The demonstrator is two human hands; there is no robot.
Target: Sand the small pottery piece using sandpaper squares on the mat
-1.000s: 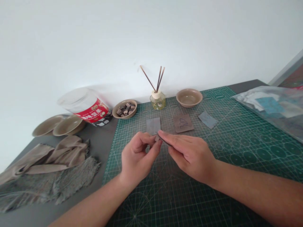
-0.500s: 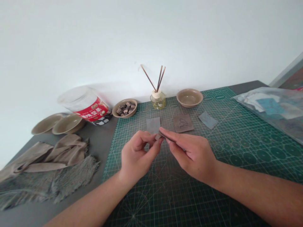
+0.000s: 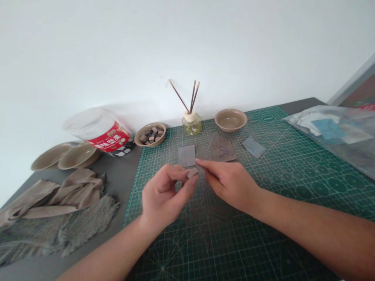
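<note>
My left hand point(image 3: 164, 195) pinches a small brownish block point(image 3: 192, 173) between thumb and fingers, above the green cutting mat point(image 3: 187, 242). My right hand point(image 3: 231, 181) grips a thin grey-brown piece of sandpaper point(image 3: 200, 168), seen nearly edge-on. Its edge is close beside the block; whether they touch I cannot tell. Behind the hands lie a grey sandpaper square point(image 3: 186, 155), a brown square point(image 3: 223, 151) with handwriting on it and a smaller grey piece point(image 3: 253, 147), also marked.
A bowl point(image 3: 139, 143) of small blocks stands beside a tilted plastic jar point(image 3: 107, 138). A reed diffuser point(image 3: 192, 124) and another bowl point(image 3: 231, 127) are near the wall. Two bowls point(image 3: 79, 156) and a crumpled cloth point(image 3: 73, 207) are left, a plastic bag point(image 3: 348, 152) right.
The sandpaper and block have come apart slightly; the block now shows more clearly in my left fingers. Both hands sit a little further left in view, as the camera turned slightly.
</note>
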